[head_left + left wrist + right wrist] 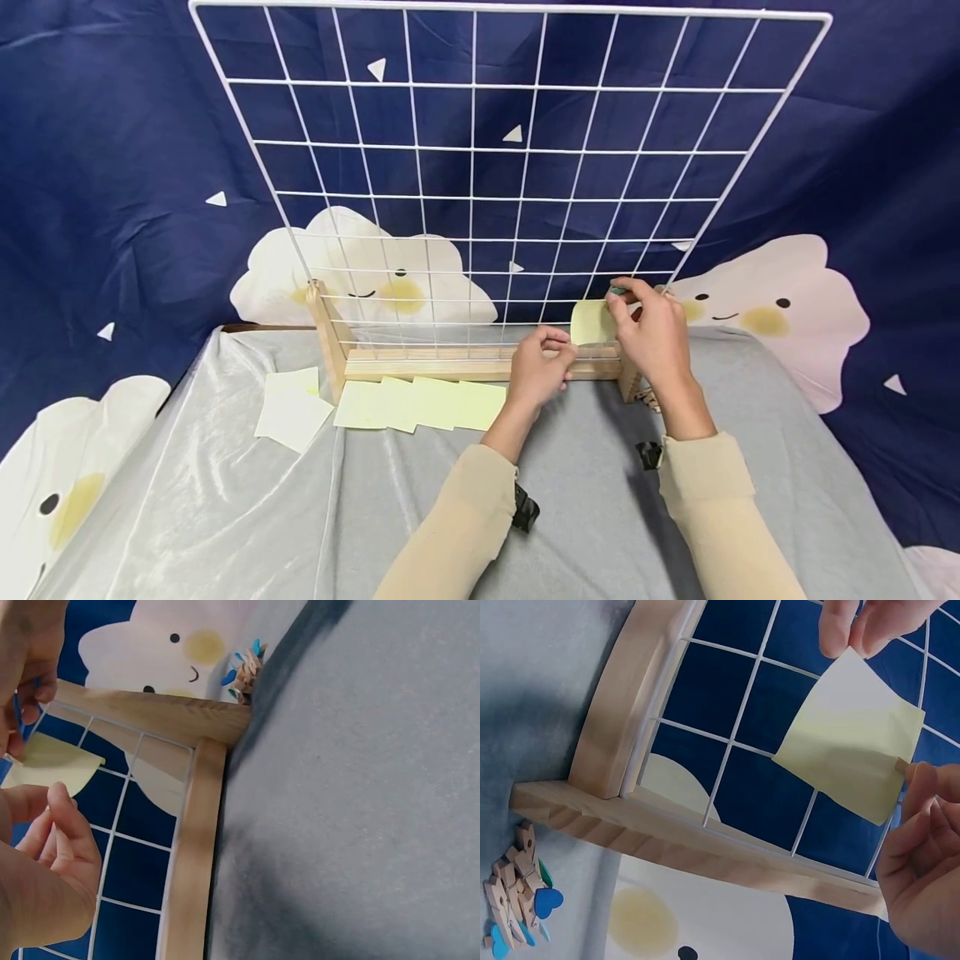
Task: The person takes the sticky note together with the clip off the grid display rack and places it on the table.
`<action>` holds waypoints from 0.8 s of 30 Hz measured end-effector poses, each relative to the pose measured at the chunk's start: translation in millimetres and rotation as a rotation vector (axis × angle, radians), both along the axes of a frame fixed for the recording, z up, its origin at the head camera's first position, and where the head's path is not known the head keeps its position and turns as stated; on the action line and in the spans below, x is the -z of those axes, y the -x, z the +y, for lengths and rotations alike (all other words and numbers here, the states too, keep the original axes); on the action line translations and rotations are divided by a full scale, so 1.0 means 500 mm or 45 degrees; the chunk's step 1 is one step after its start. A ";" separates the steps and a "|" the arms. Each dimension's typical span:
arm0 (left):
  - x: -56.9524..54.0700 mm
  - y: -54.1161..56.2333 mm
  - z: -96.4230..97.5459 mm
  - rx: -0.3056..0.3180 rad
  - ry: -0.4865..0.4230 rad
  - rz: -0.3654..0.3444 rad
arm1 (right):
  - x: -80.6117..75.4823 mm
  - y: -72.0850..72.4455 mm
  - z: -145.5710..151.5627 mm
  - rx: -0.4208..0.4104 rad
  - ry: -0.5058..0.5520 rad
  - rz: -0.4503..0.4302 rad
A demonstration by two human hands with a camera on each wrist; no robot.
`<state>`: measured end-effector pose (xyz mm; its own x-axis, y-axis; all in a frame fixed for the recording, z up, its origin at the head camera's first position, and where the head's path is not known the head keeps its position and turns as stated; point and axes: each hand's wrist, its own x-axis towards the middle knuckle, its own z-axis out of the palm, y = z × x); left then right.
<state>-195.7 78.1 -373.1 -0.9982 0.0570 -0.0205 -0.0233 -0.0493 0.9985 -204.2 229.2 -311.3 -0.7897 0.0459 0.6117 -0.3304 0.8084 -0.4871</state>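
A pale yellow paper note (590, 322) is held up at the lower right of a white wire grid (473, 86). My left hand (538, 362) pinches one corner of the note between thumb and finger, clear in the right wrist view. With my right hand (654, 325) I hold a small wooden clothespin (901, 764), its tip overlapping the note's edge in that view. A bit of teal shows at the fingertips in the head view, while most of the clothespin is hidden by the fingers. The grid stands in a wooden base (420, 367).
Several overlapping yellow notes (480, 406) lie in a row before the base. More pale notes (292, 412) are spread at the left. Clothespins with coloured hearts (525, 892) are heaped beside the base's right foot. Grey cloth (585, 517) covers the table.
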 end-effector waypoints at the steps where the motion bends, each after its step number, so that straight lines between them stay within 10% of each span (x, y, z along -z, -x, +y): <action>1: 0.000 0.001 0.000 -0.001 0.005 0.004 | 0.001 -0.001 0.001 0.002 -0.002 0.003; 24: -0.009 0.016 0.002 -0.025 0.053 0.030 | 0.009 -0.002 0.018 -0.033 0.129 0.009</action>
<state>-203.8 79.0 -368.7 -0.9993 0.0371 0.0009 0.0006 -0.0079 1.0000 -203.2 238.3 -315.9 -0.7872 0.0872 0.6106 -0.3542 0.7464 -0.5633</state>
